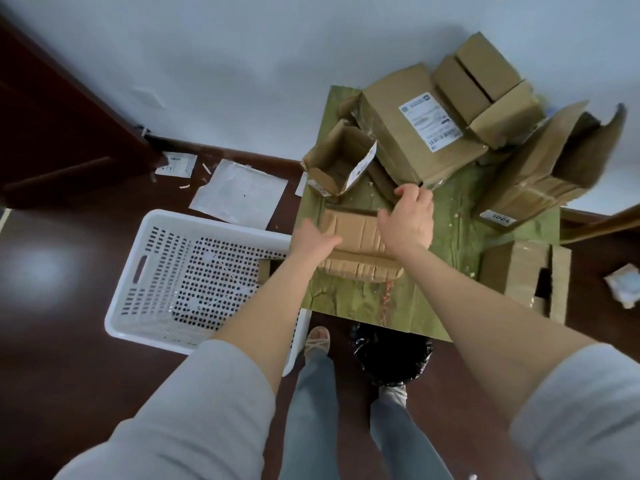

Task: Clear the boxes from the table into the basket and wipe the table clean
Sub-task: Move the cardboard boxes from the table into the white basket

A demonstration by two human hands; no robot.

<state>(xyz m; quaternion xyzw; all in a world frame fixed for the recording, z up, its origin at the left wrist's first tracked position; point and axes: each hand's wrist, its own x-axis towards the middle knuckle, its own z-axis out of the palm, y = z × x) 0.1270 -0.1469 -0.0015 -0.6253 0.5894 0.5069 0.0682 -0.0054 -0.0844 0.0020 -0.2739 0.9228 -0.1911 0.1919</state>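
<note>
Left hand [317,237] laid flat, fingers straight, against the left side of the crushed box [356,244]. Right hand [410,220] curled over that box's far right corner, thumb on the near face of the raised flap, fingers beyond it. Between the two hands, the box itself, resting on the green table [450,237] close to its left edge. Left of the left hand and lower, past that edge, the white basket [156,216] on the floor, mouth open, right rim against the table. Beyond the left hand, near, a small open box [341,161]. Beyond the right hand, a large labelled box [415,133], close to the fingers. Further right, a tall open box [547,168] and a low box [526,282] at the table's right edge. Bare green strip just right of the right hand.
</note>
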